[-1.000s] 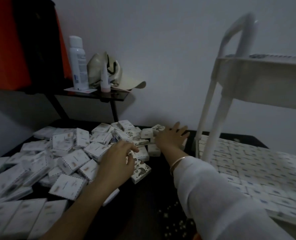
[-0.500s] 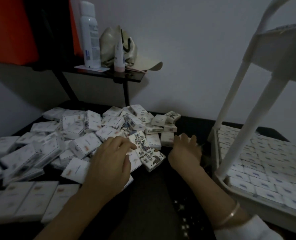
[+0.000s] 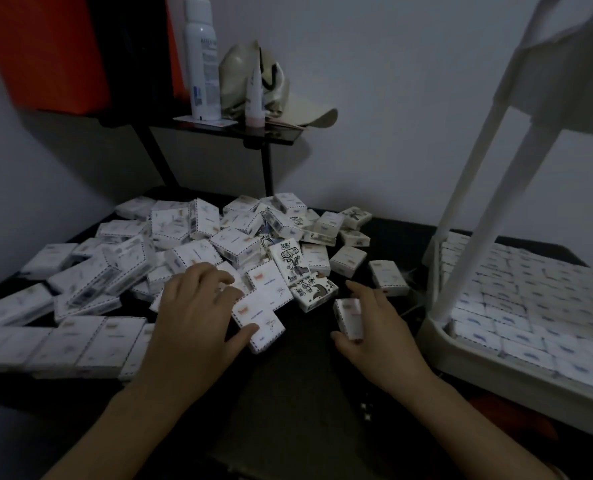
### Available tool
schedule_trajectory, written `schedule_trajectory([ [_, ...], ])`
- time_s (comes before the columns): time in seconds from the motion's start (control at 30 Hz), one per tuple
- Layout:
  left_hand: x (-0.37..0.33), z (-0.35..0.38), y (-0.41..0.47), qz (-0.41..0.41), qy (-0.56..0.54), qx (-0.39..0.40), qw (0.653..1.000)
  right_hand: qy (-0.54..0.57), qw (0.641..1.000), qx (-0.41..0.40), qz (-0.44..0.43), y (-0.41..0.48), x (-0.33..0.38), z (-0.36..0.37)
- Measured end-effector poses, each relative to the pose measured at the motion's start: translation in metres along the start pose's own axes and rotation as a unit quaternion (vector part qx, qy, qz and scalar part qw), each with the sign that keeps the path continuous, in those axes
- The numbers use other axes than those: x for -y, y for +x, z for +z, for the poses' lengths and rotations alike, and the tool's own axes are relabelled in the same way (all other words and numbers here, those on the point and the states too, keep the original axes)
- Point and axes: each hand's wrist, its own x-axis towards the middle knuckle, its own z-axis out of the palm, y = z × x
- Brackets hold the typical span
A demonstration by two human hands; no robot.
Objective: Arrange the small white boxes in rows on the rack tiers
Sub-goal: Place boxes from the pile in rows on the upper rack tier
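A loose heap of small white boxes covers the dark surface on the left and centre. My left hand rests at the heap's front edge, thumb and fingers closed around a flat white box. My right hand is just to the right and holds one small white box upright between thumb and fingers. The white rack stands at the right; its bottom tier is packed with boxes in neat rows. Another box lies alone beside the rack's front post.
A dark side shelf behind the heap carries a tall white spray can, a small tube and a crumpled bag. An orange and black object stands at the upper left. Bare dark surface lies between my forearms. The rack's upper tier overhangs top right.
My right hand drew back from the far side of the heap toward me and now holds a small box. My left hand slid right onto a flat box. The view dropped and moved closer.
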Motion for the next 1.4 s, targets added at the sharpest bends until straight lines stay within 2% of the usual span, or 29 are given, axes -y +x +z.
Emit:
schedule_trajectory([
  [0.17,-0.017,-0.009,0.001,-0.011,-0.06,0.003,0.998,0.054,0.996,-0.047,-0.049,-0.015,0.009,-0.017],
  [0.27,-0.029,-0.013,0.0,-0.043,-0.168,0.022,0.985,0.109,0.99,-0.04,-0.075,-0.029,0.02,-0.035],
  [0.4,-0.047,-0.033,0.012,-0.135,-0.398,0.049,0.906,0.144,0.983,-0.038,-0.103,-0.041,0.03,-0.063],
  [0.5,-0.064,-0.053,0.031,-0.13,-0.49,0.075,0.859,0.172,0.975,-0.068,-0.12,-0.049,0.034,-0.094],
  [0.77,-0.122,-0.113,0.086,-0.022,-0.552,0.043,0.832,0.258,0.946,-0.138,-0.143,-0.063,0.025,-0.174],
  [0.93,-0.152,-0.155,0.116,0.047,-0.566,0.026,0.823,0.239,0.935,-0.2,-0.168,-0.067,0.022,-0.228],
  [1.1,-0.173,-0.178,0.144,0.099,-0.561,0.019,0.821,0.191,0.936,-0.227,-0.191,-0.069,0.016,-0.29],
  [1.23,-0.188,-0.201,0.173,0.143,-0.577,-0.02,0.804,0.202,0.918,-0.286,-0.187,-0.057,0.011,-0.344],
  [1.4,-0.202,-0.221,0.203,0.191,-0.533,-0.074,0.821,0.149,0.911,-0.356,-0.144,-0.03,-0.007,-0.389],
])
